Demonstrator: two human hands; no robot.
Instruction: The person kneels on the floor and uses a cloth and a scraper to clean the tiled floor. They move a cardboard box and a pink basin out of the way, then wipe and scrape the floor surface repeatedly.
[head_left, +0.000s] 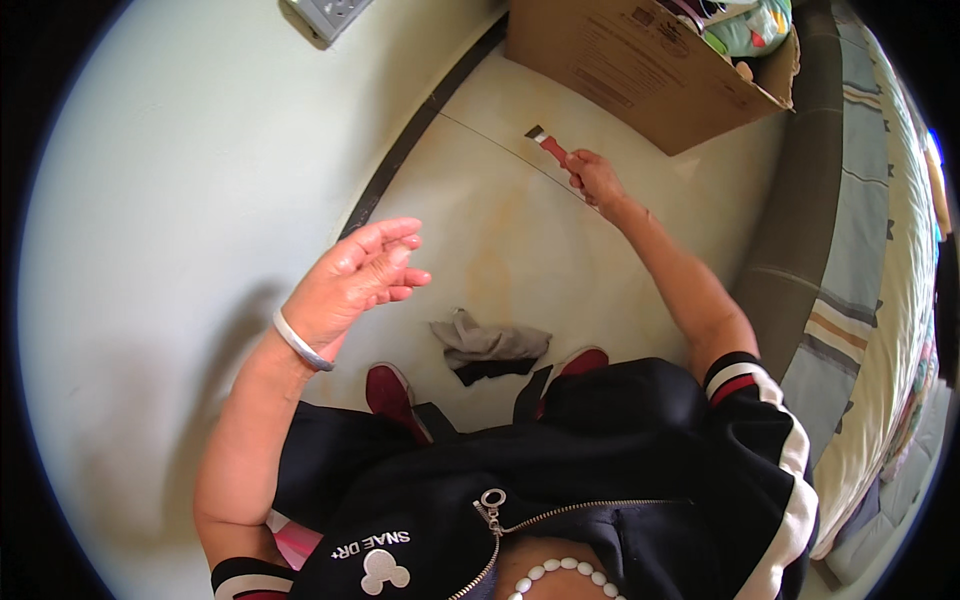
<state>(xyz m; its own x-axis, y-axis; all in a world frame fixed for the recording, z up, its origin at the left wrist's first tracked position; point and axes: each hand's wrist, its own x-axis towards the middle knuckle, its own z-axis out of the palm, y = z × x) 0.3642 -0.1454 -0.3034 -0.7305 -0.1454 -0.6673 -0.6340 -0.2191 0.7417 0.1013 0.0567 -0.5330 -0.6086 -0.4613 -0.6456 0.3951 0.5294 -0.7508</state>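
Observation:
My right hand (598, 180) is closed around the red handle of a scraper (553, 148), whose short dark blade points up and left above the pale floor (480, 195). Raised in front of the wall at the left, my left hand (360, 277) holds nothing, its fingers partly bent and apart; a pale bangle (298, 341) circles the wrist. A crumpled grey and black cloth (491, 345) lies on the floor between my red shoes. Yellowish stains mark the floor beyond the cloth.
An open cardboard box (645, 71) filled with mixed items stands at the top right. Along the right side runs a bed (795, 225) with a striped cover. A dark baseboard (405, 142) edges the wall at left, and a grey power strip (330, 16) shows at the top.

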